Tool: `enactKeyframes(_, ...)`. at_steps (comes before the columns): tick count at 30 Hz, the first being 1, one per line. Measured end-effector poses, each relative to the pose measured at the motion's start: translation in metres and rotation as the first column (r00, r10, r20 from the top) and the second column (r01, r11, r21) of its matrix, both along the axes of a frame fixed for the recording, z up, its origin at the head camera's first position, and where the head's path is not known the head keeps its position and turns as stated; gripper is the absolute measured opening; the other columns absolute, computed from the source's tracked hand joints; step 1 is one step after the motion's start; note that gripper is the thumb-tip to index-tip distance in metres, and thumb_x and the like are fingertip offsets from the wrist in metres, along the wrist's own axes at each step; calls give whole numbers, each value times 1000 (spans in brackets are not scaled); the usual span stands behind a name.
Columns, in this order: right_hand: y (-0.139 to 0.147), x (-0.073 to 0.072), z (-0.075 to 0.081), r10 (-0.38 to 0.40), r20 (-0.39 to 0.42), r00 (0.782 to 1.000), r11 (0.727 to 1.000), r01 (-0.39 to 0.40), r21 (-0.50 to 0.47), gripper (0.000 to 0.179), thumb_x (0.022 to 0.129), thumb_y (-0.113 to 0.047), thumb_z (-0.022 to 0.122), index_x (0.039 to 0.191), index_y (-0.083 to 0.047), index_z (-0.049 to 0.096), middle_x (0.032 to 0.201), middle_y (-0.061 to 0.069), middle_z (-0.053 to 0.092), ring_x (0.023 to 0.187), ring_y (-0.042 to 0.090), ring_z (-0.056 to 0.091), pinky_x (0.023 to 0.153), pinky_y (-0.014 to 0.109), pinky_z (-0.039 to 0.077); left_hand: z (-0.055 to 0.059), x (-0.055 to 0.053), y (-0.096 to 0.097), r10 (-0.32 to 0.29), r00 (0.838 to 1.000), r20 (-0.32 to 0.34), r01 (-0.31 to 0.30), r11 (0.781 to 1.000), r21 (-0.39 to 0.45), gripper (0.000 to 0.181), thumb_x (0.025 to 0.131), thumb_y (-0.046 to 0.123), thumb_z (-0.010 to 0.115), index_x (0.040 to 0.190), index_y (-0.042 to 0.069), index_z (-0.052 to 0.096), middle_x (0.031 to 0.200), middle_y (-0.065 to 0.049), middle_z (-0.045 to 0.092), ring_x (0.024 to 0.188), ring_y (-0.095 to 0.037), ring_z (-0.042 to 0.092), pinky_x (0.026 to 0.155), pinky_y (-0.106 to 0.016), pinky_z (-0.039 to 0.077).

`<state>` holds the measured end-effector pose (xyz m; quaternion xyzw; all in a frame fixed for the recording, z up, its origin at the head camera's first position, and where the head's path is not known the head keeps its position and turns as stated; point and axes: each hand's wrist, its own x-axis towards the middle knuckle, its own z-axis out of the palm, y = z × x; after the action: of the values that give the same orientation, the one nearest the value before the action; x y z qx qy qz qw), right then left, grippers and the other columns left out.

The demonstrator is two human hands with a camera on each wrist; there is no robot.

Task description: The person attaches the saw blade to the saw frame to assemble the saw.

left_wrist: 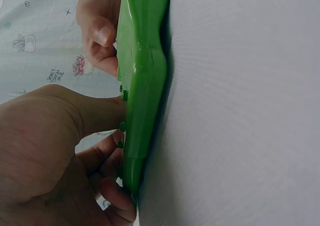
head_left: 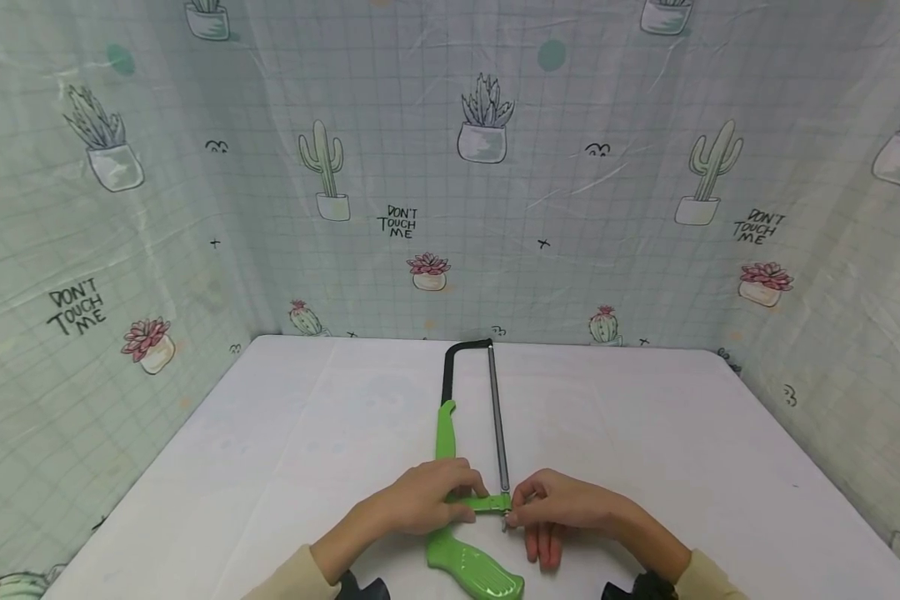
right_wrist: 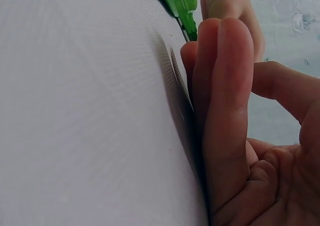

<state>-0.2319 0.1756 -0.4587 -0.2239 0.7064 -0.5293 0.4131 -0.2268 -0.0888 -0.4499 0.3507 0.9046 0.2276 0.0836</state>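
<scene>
A hacksaw lies flat on the table, its black bow at the far end and its green handle toward me. The grey blade runs along its right side. My left hand holds the green frame where the crossbar begins, thumb and fingers about the bar; the left wrist view shows the thumb against the green frame. At the blade's near end, my right hand pinches with thumb and index finger at the small metal tension screw. Its other fingers extend low over the table; the pinch itself is hidden in the right wrist view.
The white table carries the saw near its middle. A cactus-print cloth hangs behind it and along both sides.
</scene>
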Motion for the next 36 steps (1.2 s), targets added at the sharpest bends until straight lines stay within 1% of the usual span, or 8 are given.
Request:
enactKeyframes(7,2,0,1,12,3,1000,1000,-12,-10,17,99,-19,62,102,-3,64,70,1,73,53,4,68,53,21,55,-1,-2,1,0,1000,-2,0,1000,-6,21,93,34,74,114,30,73,102,17,63,85,1,50,76,-20,44)
enactKeyframes(19,2,0,0,7,5,1000,1000,-7,-7,18,100,-19,60,105,-2,65,70,2,73,53,5,68,53,21,55,-1,-1,0,7,1000,-7,-7,1000,-9,20,93,34,74,113,30,73,100,18,62,84,1,49,75,-20,43)
enactKeyframes(26,2,-1,-1,20,4,1000,1000,-20,-18,18,101,-18,58,106,-2,65,69,2,72,53,5,68,52,21,55,-1,0,0,3,1000,-13,-3,1000,-4,20,93,33,74,113,29,73,101,17,63,85,2,50,76,-20,44)
enactKeyframes(31,3,-2,-3,24,10,1000,999,-23,-27,17,102,-17,58,106,-1,65,69,2,73,53,6,69,52,21,55,-1,-1,0,0,1000,-4,0,1000,3,20,93,33,74,113,29,73,101,17,63,84,2,50,74,-19,43)
enactKeyframes(36,3,-2,-3,21,14,1000,999,-21,-33,15,101,-15,57,105,-2,64,70,2,73,53,6,69,52,22,55,-2,-1,0,-4,1000,-10,4,1000,5,20,93,33,74,113,29,73,102,17,63,84,1,50,74,-19,43)
